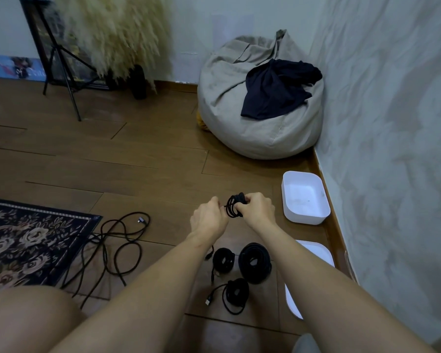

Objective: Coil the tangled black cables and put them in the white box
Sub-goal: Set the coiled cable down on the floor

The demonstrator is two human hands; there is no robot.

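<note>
Right hand (256, 208) is clamped round a small coil (234, 207) of black cable just left of the white box (304, 217) at mid-right of the frame, while the left hand (209, 217) pinches the loose tail beside it. If that pinch slips before the tail is tucked, I'd expect the springy loops to burst open. Three finished coils (255, 262) lie lower centre, not yet boxed, and the loose tangle (103, 236) at left, by the rug (36, 238), could knot tighter if yanked.

A small black coil (236, 206) is held up just left of the open white box (304, 197). Three coiled cables (255, 262) are laid together on the floor (150, 174); a tangled cable (117, 248) is sprawled farther left.
</note>
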